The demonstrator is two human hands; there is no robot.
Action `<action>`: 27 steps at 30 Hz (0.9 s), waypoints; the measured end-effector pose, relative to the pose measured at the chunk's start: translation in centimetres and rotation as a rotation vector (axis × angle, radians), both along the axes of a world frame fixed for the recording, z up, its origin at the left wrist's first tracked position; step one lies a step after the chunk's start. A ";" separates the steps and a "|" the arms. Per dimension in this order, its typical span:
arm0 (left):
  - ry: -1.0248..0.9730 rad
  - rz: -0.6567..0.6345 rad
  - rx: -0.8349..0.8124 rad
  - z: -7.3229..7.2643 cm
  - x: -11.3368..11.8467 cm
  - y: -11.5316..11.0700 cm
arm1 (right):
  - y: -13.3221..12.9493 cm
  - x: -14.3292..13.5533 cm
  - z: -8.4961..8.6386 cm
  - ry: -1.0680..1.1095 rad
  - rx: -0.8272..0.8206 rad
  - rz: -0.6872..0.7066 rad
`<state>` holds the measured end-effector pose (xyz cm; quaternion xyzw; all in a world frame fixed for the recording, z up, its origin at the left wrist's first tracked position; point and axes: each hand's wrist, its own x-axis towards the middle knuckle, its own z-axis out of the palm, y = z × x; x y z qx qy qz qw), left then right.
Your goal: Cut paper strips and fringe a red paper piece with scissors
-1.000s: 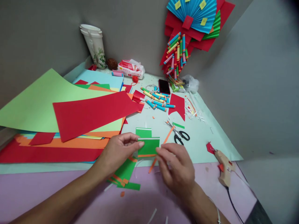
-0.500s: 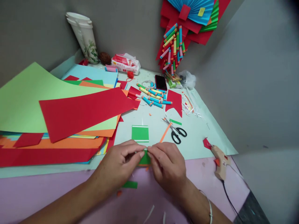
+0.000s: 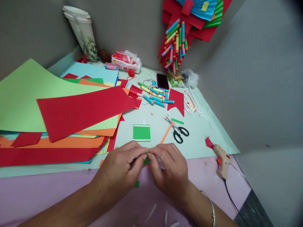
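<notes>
The person's left hand (image 3: 120, 165) and right hand (image 3: 170, 165) are close together, both pinching a green paper piece (image 3: 146, 160) with thumbs and fingers. It is just nearer the person than a flat green paper rectangle (image 3: 141, 133) with white edge strips. Metal scissors with round black handles (image 3: 178, 136) lie by a thin orange paper strip (image 3: 167, 133). A second ago the pinched piece looked wide; now only a bit shows.
</notes>
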<state>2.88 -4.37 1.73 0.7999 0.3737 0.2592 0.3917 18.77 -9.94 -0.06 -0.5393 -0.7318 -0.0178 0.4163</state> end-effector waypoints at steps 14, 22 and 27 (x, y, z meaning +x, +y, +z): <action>0.037 -0.006 -0.065 -0.1 -0.2 0.1 | 0.0 -0.3 0.3 0.255 -0.135 0.004; 0.038 -0.010 -0.074 -0.1 -0.1 0.2 | 0.0 -0.3 0.5 0.365 -0.230 -0.010; 0.038 0.002 -0.061 -0.2 -0.1 0.1 | 0.1 -0.4 0.6 0.392 -0.236 -0.023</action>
